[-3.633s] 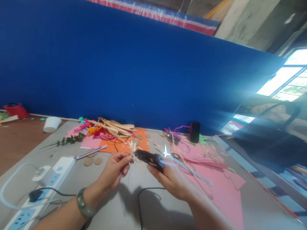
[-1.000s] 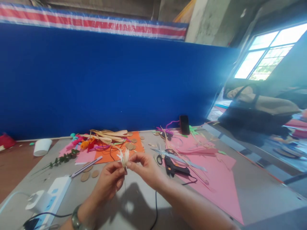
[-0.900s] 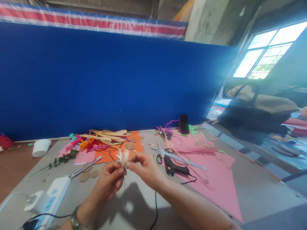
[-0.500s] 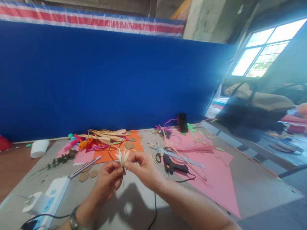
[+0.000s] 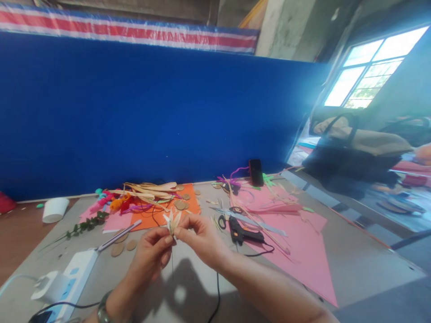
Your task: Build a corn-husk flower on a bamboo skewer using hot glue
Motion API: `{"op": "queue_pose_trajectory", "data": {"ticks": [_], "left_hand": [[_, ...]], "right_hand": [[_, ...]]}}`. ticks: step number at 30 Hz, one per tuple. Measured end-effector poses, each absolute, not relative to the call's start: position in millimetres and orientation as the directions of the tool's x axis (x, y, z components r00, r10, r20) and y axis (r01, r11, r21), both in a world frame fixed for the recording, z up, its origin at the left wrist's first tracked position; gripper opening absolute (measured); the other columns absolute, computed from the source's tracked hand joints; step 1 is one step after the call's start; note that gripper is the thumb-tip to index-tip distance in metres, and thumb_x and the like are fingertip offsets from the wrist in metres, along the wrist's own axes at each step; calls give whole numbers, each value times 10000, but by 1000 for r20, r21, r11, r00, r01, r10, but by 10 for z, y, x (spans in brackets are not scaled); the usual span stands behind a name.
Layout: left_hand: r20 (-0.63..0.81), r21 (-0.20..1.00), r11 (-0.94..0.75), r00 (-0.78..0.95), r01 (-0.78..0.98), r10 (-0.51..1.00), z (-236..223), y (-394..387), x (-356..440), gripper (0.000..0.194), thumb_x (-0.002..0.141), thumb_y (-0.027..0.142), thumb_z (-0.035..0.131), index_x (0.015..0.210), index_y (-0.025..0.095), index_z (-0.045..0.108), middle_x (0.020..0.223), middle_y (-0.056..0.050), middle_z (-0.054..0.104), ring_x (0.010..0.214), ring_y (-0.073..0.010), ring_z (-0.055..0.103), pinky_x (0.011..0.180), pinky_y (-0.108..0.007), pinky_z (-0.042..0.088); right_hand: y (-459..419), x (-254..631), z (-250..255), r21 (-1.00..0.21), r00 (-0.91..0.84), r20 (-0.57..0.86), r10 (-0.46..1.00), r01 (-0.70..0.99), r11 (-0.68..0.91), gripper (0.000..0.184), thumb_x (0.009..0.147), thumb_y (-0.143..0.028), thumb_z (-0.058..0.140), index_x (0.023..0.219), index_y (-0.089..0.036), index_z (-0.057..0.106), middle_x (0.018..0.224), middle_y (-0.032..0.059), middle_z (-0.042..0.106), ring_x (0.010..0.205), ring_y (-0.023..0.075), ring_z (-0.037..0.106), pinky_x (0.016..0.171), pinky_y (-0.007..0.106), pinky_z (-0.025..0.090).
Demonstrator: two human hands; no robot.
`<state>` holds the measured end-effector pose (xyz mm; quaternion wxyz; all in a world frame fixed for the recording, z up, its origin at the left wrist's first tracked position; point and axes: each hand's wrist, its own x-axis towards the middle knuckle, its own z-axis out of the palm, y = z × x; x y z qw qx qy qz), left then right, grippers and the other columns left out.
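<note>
A small pale straw flower (image 5: 172, 221) on a thin wire stem is pinched between both hands above the grey table (image 5: 353, 260). My left hand (image 5: 151, 255) grips it from below, fingers closed round the stem. Fingertips of my right hand (image 5: 201, 237) press against the base of its petals. A black glue gun (image 5: 243, 232) lies on the table just right of my right hand, its cord running toward me. Scissors (image 5: 225, 215) lie beside it.
Pink paper sheets (image 5: 296, 251) cover the right side. An orange sheet (image 5: 168, 211) with straw strips, cardboard discs and coloured pipe cleaners lies behind my hands. A white power strip (image 5: 72, 278) sits front left, a white cup (image 5: 54, 209) far left, a black phone (image 5: 256, 172) against the blue wall.
My right hand has put the glue gun down on the table and come to the flower. Both hands have stayed pinched on it over the last second; the view shifted slightly.
</note>
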<state>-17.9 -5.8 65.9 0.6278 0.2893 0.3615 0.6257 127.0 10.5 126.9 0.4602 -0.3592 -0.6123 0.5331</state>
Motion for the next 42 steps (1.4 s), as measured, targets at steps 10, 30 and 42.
{"op": "queue_pose_trajectory", "data": {"ticks": [10,30,42], "left_hand": [[2,855,-77,-144,-513,990,632,-75,-140,305,550,310,841,651,142,608,493,43,590,262,-14,380,274,-115,261],[143,872,-230,-225,-432,964,637,-123,-138,185,624,229,816,669,159,650,514,59,559,326,-39,440,318,-146,340],[134,885,-196,-172,-421,976,626,-120,-151,162,655,254,788,653,155,660,518,47,557,333,-35,431,331,-146,322]], "right_hand": [[119,1274,1261,-974,-301,223,927,-40,222,161,715,-186,658,570,-153,596,580,-18,592,587,101,510,618,235,417],[84,1275,1262,-948,-281,302,911,10,318,91,700,-172,676,616,-160,645,624,-4,653,602,118,575,635,247,461],[72,1288,1232,-949,-285,299,911,12,315,90,706,-183,684,625,-163,651,651,9,670,627,129,595,656,261,467]]}}
